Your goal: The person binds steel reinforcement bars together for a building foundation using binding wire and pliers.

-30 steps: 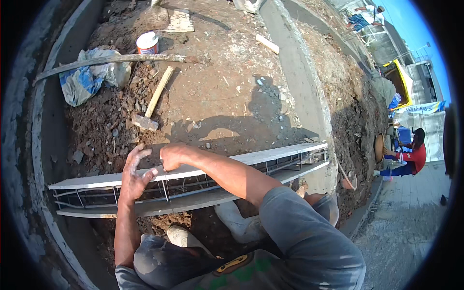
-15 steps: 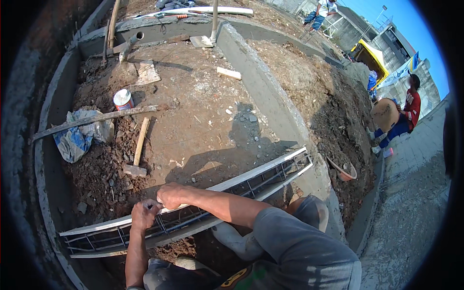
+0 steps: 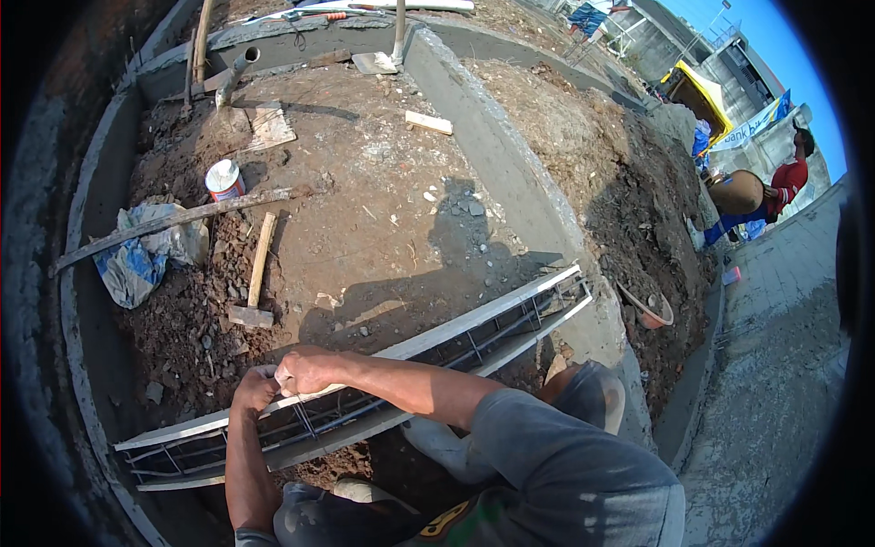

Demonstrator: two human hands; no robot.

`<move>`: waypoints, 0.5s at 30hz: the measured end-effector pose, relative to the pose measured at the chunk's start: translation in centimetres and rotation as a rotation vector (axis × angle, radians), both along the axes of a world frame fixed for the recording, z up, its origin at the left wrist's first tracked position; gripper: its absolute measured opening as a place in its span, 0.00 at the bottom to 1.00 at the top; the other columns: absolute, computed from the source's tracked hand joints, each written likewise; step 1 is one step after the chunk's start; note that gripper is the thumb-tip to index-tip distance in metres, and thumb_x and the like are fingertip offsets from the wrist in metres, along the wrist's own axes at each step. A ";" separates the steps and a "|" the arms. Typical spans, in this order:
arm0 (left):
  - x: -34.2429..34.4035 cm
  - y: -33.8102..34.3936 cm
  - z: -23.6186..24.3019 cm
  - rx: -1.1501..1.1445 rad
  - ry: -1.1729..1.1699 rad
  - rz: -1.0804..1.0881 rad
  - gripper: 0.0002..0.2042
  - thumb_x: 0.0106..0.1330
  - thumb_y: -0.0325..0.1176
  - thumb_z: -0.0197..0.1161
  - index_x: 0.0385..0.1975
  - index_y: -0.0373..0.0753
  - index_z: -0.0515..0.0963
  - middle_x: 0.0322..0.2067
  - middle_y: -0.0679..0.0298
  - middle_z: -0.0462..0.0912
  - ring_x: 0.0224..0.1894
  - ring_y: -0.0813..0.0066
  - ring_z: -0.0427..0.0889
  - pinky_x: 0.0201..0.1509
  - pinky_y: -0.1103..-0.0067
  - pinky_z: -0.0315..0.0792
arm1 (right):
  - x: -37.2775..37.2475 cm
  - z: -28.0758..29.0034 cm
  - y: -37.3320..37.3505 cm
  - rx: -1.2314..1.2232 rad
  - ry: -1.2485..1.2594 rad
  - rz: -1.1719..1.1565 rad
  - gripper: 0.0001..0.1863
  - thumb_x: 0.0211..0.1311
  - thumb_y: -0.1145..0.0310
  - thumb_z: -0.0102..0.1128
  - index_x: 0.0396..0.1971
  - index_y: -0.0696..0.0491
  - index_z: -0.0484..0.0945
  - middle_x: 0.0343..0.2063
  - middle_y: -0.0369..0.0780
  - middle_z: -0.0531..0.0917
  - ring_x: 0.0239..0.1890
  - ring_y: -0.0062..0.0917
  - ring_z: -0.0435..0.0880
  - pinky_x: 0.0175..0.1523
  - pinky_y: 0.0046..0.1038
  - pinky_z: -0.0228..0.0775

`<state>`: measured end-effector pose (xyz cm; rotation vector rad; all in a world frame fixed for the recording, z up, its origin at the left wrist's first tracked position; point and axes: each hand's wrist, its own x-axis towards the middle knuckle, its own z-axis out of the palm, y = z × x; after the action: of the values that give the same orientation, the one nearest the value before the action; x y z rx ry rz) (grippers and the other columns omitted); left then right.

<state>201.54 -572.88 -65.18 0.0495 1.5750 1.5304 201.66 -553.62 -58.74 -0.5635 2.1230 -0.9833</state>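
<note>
My left hand [image 3: 256, 389] and my right hand [image 3: 306, 371] meet over the far board of a long, narrow wooden form [image 3: 483, 321]. Both are closed, fingertips close together. A small pale bit shows between them, too small to name. Inside the form, between its two boards, runs a cage of thin steel bars [image 3: 342, 419]. My right forearm crosses above the form, while my left arm comes up at its near left part. Beyond my hands, a sledgehammer [image 3: 259, 273] with a wooden handle lies on the soil.
A plank [image 3: 182, 219] lies over a torn sack [image 3: 137, 269], beside a white and red bucket [image 3: 224, 180]. Low concrete walls [image 3: 492, 132] border the soil. At right are an orange basin [image 3: 649, 314] and a person in red [image 3: 788, 182] with a round tan container [image 3: 736, 196].
My two hands have shifted slightly left along the board, still together. At right, the person in red has leaned away and the round container has tilted. The view has moved a little.
</note>
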 end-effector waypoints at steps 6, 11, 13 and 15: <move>1.3 0.2 3.3 0.027 0.255 0.757 0.06 0.64 0.33 0.58 0.32 0.36 0.75 0.28 0.72 0.75 0.30 0.85 0.68 0.34 0.85 0.62 | -0.7 -4.3 -1.2 0.186 0.085 -0.056 0.12 0.47 0.59 0.64 0.22 0.53 0.82 0.24 0.43 0.84 0.29 0.37 0.82 0.36 0.37 0.72; 3.3 2.0 5.3 -0.213 0.661 0.277 0.09 0.58 0.32 0.65 0.23 0.34 0.75 0.25 0.66 0.75 0.31 0.79 0.72 0.38 0.81 0.67 | -1.8 -5.9 -2.3 0.443 -0.167 0.020 0.11 0.47 0.61 0.62 0.20 0.54 0.82 0.16 0.41 0.81 0.21 0.33 0.80 0.28 0.35 0.71; 3.2 2.8 6.0 -0.261 0.579 0.220 0.10 0.55 0.35 0.68 0.25 0.34 0.79 0.24 0.63 0.79 0.29 0.74 0.77 0.35 0.77 0.69 | -2.8 -5.7 -1.1 0.451 -0.365 0.059 0.10 0.46 0.64 0.59 0.19 0.55 0.81 0.14 0.42 0.79 0.16 0.30 0.76 0.22 0.34 0.65; 3.2 2.6 5.8 -0.425 0.702 0.020 0.12 0.55 0.40 0.68 0.28 0.37 0.81 0.28 0.58 0.80 0.30 0.62 0.79 0.37 0.73 0.72 | -1.7 -4.6 0.8 0.318 -0.292 -0.149 0.09 0.42 0.67 0.59 0.19 0.57 0.81 0.14 0.43 0.78 0.16 0.30 0.76 0.22 0.34 0.64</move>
<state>204.75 -570.31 -59.38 0.3633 2.4329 1.2166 199.98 -552.86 -63.37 -0.0981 2.0199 -0.7327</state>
